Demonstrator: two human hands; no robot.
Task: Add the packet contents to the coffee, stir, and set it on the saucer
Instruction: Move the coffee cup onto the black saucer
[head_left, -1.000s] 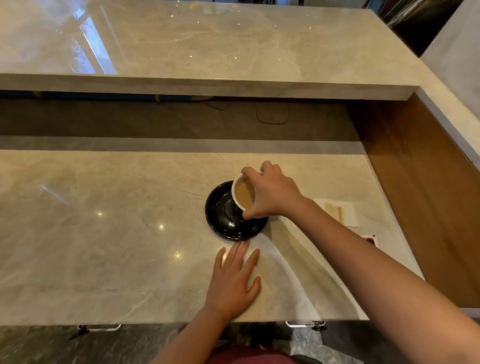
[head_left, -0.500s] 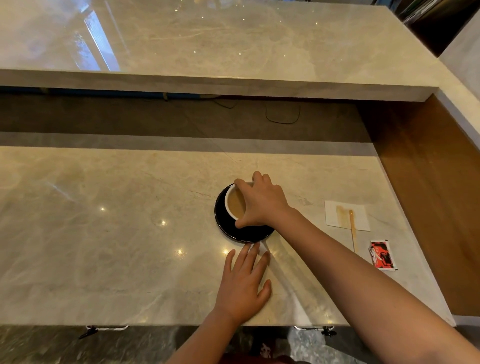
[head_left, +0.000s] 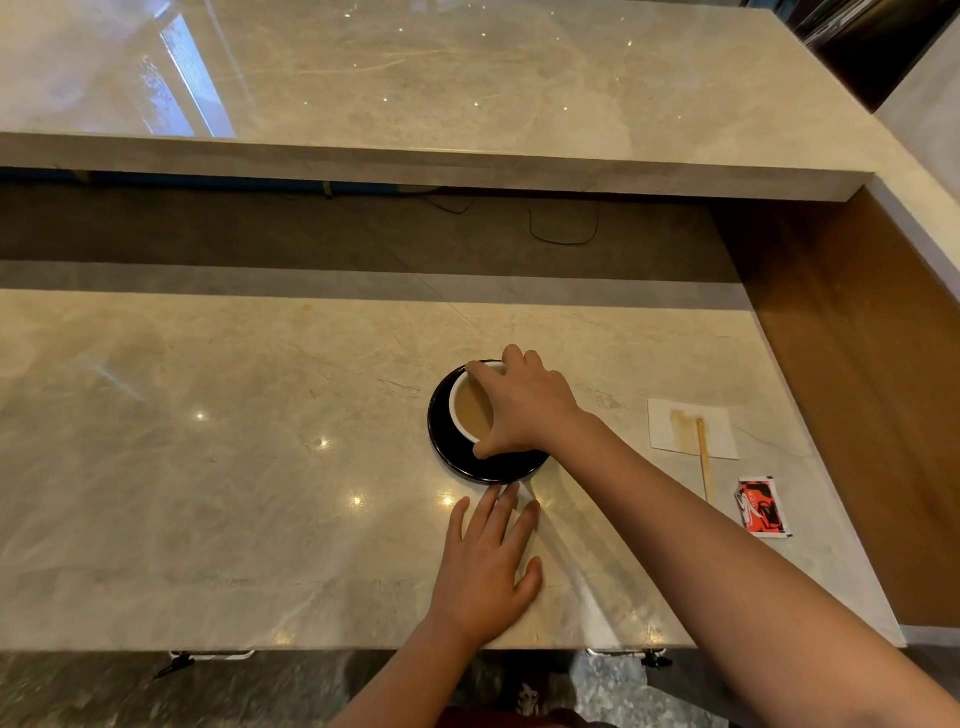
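A white cup of light brown coffee (head_left: 470, 410) sits on the black saucer (head_left: 441, 436) in the middle of the marble counter. My right hand (head_left: 524, 405) reaches over from the right and grips the cup by its rim and side, hiding its right half. My left hand (head_left: 488, 561) lies flat on the counter just in front of the saucer, fingers spread, holding nothing. A torn red and black packet (head_left: 761, 506) lies to the right. A wooden stir stick (head_left: 703, 457) rests partly on a stained white napkin (head_left: 719, 431).
The marble counter (head_left: 208, 467) runs wide to the left. A raised marble ledge (head_left: 467, 93) stands behind it, with a dark recess and a cable below. A wooden side panel (head_left: 857, 389) bounds the right. The counter's front edge is close to my body.
The cup was tilted above the saucer a second ago; it now sits level on the saucer with my right hand still on it. My left hand has stayed flat on the counter.
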